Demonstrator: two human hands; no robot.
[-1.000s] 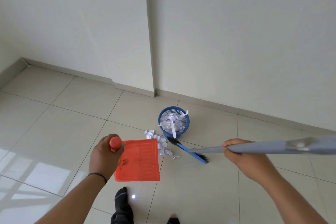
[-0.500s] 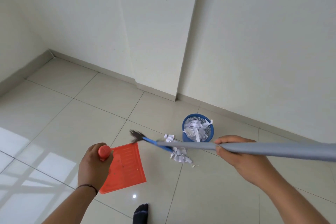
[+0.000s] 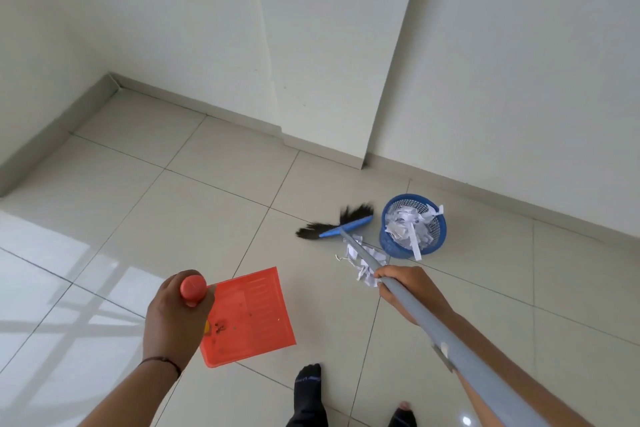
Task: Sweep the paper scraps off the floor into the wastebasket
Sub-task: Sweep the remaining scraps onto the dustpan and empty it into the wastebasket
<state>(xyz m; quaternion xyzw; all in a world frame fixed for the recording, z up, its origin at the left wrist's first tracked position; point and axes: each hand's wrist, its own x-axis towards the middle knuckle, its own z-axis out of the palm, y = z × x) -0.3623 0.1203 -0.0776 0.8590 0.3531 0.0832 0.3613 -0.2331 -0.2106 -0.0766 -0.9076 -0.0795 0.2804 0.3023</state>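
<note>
Left hand gripped an orange plastic dustpan; right hand gripped a grey-handled broom over white paper scraps, beside a full blue mesh wastebasket near the wall's edge.

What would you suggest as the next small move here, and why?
Probably lower the dustpan to the floor beside the scraps. The left hand holds it away from the pile, while the right hand has the broom head beyond the scraps, next to the basket, ready to pull them back.

Broom pole partly covers the scraps — dustpan specks perhaps dirt.
</note>
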